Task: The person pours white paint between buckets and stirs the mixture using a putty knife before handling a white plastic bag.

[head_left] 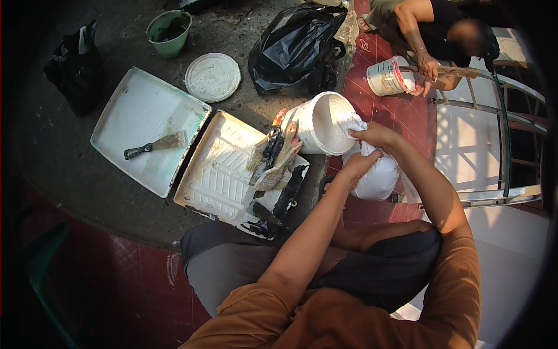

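Note:
A full white plastic bag hangs in front of me, with both my hands closed around its upper part. My left hand grips it lower down, and my right hand holds it near its gathered mouth. That mouth lies at the rim of a white bucket, which tilts toward me and has white residue coating its inside. Left of the bucket, a ribbed paint tray bears several paintbrushes with white-caked bristles.
A second tray holds a scraper. Behind stand a white-smeared lid, a green bucket and black plastic bags. At far right a co-worker's hand holds a stick over another bucket, beside a metal frame.

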`<state>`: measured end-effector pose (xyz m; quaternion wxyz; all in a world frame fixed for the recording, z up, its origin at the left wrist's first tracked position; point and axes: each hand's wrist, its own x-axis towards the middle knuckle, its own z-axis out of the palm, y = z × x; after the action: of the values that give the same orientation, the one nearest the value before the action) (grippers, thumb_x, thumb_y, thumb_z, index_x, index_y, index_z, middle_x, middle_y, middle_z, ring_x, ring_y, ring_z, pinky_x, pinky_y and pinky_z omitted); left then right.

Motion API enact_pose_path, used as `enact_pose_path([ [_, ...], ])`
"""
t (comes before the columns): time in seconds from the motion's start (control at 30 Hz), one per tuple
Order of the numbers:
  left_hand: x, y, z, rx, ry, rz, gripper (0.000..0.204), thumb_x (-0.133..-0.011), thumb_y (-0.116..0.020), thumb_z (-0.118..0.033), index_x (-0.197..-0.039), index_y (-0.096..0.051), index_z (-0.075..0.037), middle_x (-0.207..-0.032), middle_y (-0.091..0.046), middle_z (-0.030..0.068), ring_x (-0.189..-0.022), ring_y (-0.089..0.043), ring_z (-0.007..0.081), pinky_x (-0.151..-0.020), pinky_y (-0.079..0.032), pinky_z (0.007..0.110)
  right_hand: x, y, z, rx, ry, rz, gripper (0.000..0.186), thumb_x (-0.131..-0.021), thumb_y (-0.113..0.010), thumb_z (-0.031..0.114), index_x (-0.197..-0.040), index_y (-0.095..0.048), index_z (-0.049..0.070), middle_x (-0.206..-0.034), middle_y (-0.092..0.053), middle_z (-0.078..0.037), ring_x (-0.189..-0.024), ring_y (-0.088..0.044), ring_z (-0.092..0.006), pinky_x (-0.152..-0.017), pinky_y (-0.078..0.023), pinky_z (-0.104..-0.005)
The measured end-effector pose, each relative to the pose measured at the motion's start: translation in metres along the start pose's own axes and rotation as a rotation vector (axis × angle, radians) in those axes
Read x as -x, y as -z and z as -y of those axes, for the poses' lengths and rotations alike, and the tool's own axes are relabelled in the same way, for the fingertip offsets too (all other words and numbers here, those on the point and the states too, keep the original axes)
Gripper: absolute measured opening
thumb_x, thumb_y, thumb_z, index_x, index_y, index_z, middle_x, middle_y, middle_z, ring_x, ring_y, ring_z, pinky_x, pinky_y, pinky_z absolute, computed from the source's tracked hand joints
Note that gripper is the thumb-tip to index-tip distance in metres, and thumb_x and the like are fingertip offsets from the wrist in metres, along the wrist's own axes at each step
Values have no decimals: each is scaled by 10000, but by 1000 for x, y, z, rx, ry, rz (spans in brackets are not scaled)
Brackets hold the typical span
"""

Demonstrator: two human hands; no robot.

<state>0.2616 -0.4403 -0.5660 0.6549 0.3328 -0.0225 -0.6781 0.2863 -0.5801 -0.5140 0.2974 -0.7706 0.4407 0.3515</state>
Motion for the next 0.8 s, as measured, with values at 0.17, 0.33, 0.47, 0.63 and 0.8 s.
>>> enact_pose_path([
  [0.17,1,2,-3,41,38,51,700,-852,-627,-481,-1311,-575,44,-1206,-667,168,-1077,-660,272,-915,-500,381,17,-1,18,77,-95,-68,431,-916,-689,350,-1110,-691,-35,-1069,-707,-174,-959,-683,-242,-814,-525,-387],
  [0.33,-1,-2,1,27,56,68,736,-848,-638,-497,-1331,-545,51,-1239,-645,186,-1075,-664,304,-918,-513,422,18,10,5,-320,-30,87,310,-911,-703,280,-1052,-697,4,-888,-719,-86,-767,-677,-165,-680,-528,-326],
  [0.47,-7,-2,4,41,113,80,748,-837,-642,-507,-1329,-545,49,-1225,-641,205,-1055,-667,325,-905,-518,447,11,16,6,-369,-25,108,212,-868,-709,201,-929,-707,-2,-803,-696,-61,-658,-649,-149,-581,-489,-296],
  [0.63,-8,-3,6,-12,118,61,737,-835,-641,-494,-1325,-549,48,-1207,-645,214,-1050,-669,317,-891,-522,444,5,13,7,-132,-23,73,309,-810,-773,305,-947,-707,36,-776,-670,-38,-662,-602,-115,-597,-470,-277],
  [0.8,-6,-4,3,6,99,95,730,-840,-638,-489,-1331,-546,44,-1209,-646,207,-1055,-668,302,-898,-519,430,-1,9,6,-31,-25,6,345,-808,-776,326,-948,-701,21,-769,-649,-41,-663,-581,-128,-600,-471,-310],
])
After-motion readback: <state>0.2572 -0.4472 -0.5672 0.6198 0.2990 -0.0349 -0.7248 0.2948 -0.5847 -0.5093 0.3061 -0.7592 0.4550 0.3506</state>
